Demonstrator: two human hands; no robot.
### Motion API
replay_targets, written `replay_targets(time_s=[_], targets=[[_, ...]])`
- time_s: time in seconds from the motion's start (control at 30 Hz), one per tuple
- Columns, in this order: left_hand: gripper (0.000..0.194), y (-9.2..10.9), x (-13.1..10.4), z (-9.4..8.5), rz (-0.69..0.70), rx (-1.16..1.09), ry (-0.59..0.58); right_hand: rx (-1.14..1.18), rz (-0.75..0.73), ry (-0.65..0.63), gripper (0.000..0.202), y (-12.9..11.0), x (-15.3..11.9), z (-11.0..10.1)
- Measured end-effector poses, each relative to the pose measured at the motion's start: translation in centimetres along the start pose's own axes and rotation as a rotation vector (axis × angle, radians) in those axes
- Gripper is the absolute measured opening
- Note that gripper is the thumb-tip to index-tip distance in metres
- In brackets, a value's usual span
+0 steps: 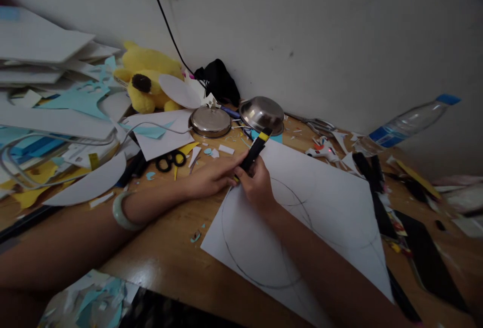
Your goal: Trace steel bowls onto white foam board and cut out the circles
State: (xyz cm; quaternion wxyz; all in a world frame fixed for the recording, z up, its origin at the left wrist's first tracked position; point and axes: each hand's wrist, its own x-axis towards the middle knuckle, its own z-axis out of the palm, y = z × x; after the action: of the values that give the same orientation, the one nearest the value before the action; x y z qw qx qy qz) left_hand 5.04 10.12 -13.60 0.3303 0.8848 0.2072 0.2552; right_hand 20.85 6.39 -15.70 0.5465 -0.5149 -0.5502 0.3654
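Note:
A black and yellow utility knife (256, 150) is gripped in my right hand (257, 183), its fingers wrapped round the body and its upper end pointing away from me. My left hand (214, 174) lies beside it with fingers stretched out, the fingertips against or just behind the knife; the exact contact is hidden. A white board (332, 187) with large circles drawn in dark line lies under my right hand and forearm. Its left edge runs beneath my hands. The lower end of the knife is partly covered by my fingers.
Behind are a metal bowl (262, 112), a round metal lid (210, 123) and black-handled scissors (170, 160). A glue gun (323, 151) and a tilted plastic bottle (411, 121) are to the right. A yellow plush toy (151, 74) sits by stacked white boards (41, 36). Paper scraps litter the wooden table (169, 247).

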Motion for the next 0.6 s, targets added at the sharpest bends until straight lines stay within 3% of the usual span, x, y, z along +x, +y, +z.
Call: replay_targets(time_s=[0.3, 0.6], targets=[[0.069, 0.18, 0.58, 0.33, 0.012, -0.03, 0.017, -0.062, -0.006, 0.137, 0.03, -0.69, -0.19, 0.14], [0.063, 0.23, 0.82, 0.47, -0.028, -0.048, 0.03, -0.103, 0.014, 0.188, 0.034, -0.9, -0.22, 0.08]])
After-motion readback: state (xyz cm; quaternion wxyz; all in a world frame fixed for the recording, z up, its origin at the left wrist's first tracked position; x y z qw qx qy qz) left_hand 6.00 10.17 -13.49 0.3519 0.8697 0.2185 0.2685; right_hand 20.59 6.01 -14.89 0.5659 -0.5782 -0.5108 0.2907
